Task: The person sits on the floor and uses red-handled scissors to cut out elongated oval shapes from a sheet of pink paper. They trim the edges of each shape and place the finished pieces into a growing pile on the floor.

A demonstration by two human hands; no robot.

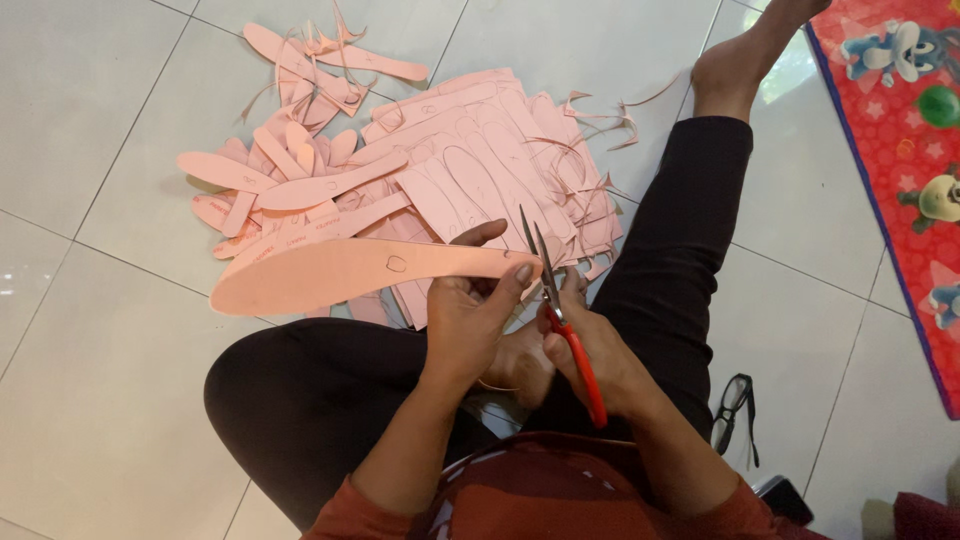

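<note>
We grip red-handled scissors (560,320) in our right hand (590,350), fingers curled through the handles, blades parted and pointing away. Just beside it, our left hand (470,315) pinches the near end of a long pink cutout (340,275). Beyond both hands lie pink sheets (490,170) and cut shapes (290,180) on the tiled floor (100,400).

long pink sole-shaped cutout (340,275) lies flat, stretching toward 9 o'clock; red-handled scissors (560,320) at its 3 o'clock end, blades open, pointing to 12.
</note>
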